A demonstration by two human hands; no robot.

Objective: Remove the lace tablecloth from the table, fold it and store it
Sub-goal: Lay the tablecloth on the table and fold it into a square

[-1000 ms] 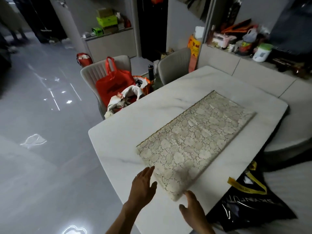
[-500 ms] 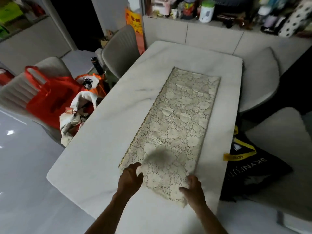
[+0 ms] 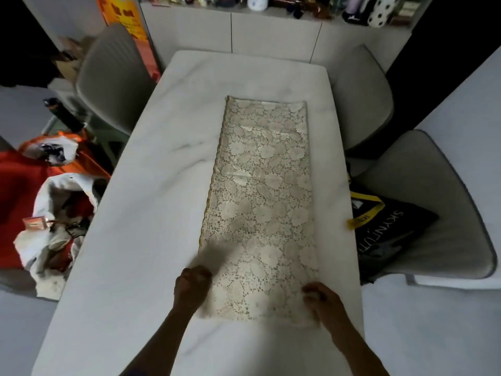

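Now marble table (image 3: 141,213), folded lace tablecloth (image 3: 260,202) atop.

Both forearms cut off by the bottom edge; fingers (image 3: 195,273) motion-blurred, grip unclear.

Dim indoor light, corners falling to black, wide-angle bending at edges, motion blur on both hands (image 3: 257,291)

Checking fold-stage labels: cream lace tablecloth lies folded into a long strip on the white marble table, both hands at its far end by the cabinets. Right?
Not quite. In the head view, the left hand and right hand are at the near end of the cream lace tablecloth, not the far end. It does lie folded into a long strip on the white marble table.
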